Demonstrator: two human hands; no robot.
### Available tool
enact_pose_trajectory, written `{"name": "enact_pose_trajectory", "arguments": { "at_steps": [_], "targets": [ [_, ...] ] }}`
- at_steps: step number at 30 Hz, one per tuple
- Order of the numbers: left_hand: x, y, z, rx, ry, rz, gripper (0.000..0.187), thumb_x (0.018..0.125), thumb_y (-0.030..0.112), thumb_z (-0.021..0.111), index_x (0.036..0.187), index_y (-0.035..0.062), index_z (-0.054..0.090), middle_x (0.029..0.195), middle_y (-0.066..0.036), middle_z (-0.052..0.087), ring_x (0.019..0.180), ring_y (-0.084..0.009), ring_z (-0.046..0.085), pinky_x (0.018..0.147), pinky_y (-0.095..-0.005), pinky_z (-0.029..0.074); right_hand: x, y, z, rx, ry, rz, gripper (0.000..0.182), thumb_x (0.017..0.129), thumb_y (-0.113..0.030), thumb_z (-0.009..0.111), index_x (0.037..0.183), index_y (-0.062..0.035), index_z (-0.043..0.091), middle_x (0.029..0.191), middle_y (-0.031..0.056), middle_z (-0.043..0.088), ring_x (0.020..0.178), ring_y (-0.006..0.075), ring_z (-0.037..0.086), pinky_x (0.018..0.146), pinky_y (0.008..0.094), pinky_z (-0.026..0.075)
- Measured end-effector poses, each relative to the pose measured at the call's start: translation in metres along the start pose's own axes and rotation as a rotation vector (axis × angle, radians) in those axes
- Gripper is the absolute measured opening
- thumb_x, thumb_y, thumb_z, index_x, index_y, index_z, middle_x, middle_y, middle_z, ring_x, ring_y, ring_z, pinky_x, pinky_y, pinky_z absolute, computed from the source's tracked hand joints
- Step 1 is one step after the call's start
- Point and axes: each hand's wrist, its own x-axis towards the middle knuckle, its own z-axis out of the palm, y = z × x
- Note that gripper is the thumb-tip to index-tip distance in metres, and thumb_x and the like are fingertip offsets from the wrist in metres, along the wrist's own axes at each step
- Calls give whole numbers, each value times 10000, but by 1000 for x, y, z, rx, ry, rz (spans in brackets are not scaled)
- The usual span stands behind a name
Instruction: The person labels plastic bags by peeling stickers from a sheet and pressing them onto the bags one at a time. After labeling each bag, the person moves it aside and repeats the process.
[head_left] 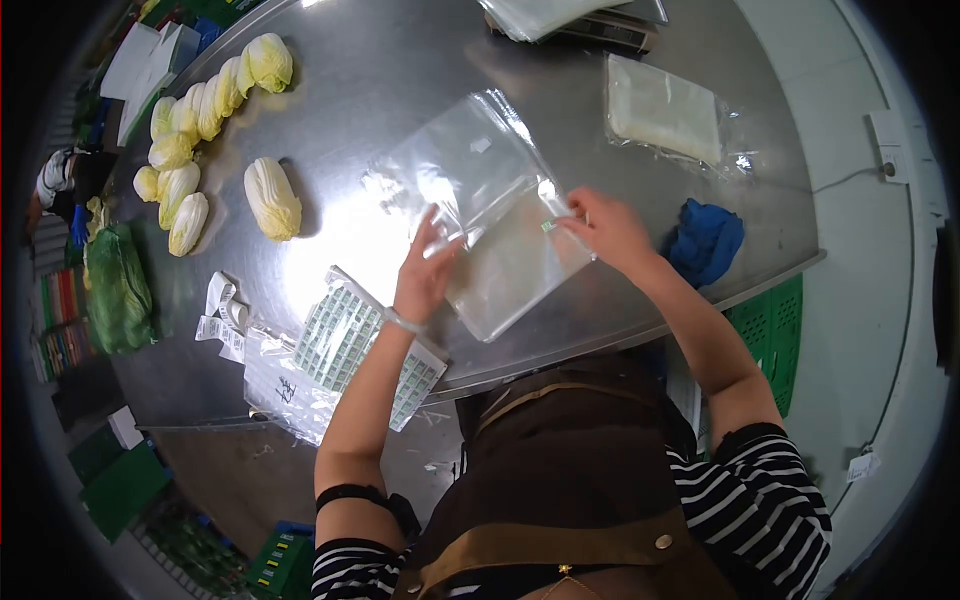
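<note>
Clear plastic bags lie in a flat stack on the metal table in front of me. My left hand rests at the stack's left side, thumb and fingers apart on the film. Over the right edge, my right hand has its fingers drawn together at a small green-and-white sticker. Whether the sticker touches the bag is hard to tell. Beneath my left forearm is a sheet of green-and-white stickers, partly covered by clear plastic.
Several napa cabbages line the table's far left, with a single napa cabbage closer in. A packet of bags and a crumpled blue cloth lie on the right. A scale stands at the back. Another person is far left.
</note>
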Motion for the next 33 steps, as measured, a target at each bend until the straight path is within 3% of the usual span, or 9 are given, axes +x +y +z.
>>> {"name": "enact_pose_trajectory", "arguments": {
  "at_steps": [5,8,12,17,24,27,29,31,33],
  "targets": [
    [-39,-12,10,205,-166,475,453,695,-54,608,1140,30,634,1372,-180,458,1045,-342,601,875,-397,510,5,3,-21,493,450,128,162,878,-156,654,971,-51,572,773,84,600,592,151,542,548,278,441],
    [-44,0,6,210,-184,469,462,708,-38,592,1170,-17,597,1333,-192,480,1022,-357,599,861,-403,511,9,-11,-21,397,463,30,154,886,-149,650,969,-49,568,784,83,615,608,154,559,559,271,449],
    [-39,21,3,-12,-238,189,521,801,-12,572,1312,20,475,1361,-186,454,1037,-344,601,879,-391,513,5,-17,1,366,268,-48,151,899,-155,636,972,-44,565,785,78,618,617,157,568,562,273,453],
    [-21,32,14,-678,-16,-377,599,898,8,533,1443,79,296,1409,-175,406,1075,-264,604,904,-356,514,-12,-19,25,576,170,33,161,909,-172,621,974,-37,563,787,80,618,627,165,572,583,288,461],
    [-12,-15,29,-567,-157,-277,549,888,-20,551,1400,34,362,1193,-132,589,1036,-216,611,925,-325,501,-39,-23,34,451,101,-43,134,902,-157,616,956,-44,566,799,80,619,655,203,593,611,301,471],
    [11,-4,8,-650,106,-564,478,875,-28,574,1328,-18,423,1168,-125,605,1044,-214,611,938,-327,491,-48,-23,33,298,75,-141,133,892,-161,617,955,-56,565,837,83,624,697,238,615,626,327,483],
    [26,-32,-12,-1205,520,-587,460,878,-22,583,1303,-47,406,1247,-177,553,1147,-252,568,1021,-337,454,-53,-22,41,156,36,-287,150,892,-187,613,960,-63,563,874,86,630,733,258,627,641,353,494],
    [30,-61,-48,-1292,589,-475,451,869,-49,566,1290,-57,405,1283,-198,513,1200,-275,528,1053,-348,439,-60,-34,54,181,-98,-203,195,899,-238,602,974,-61,565,908,96,637,773,282,630,675,387,496],
    [25,-60,-81,-905,453,-483,384,856,-37,596,1229,-30,505,1225,-154,569,1179,-240,546,988,-308,459,-63,-47,71,239,-224,-144,251,901,-285,594,988,-52,566,934,111,643,811,303,630,708,412,494]
  ]
}}
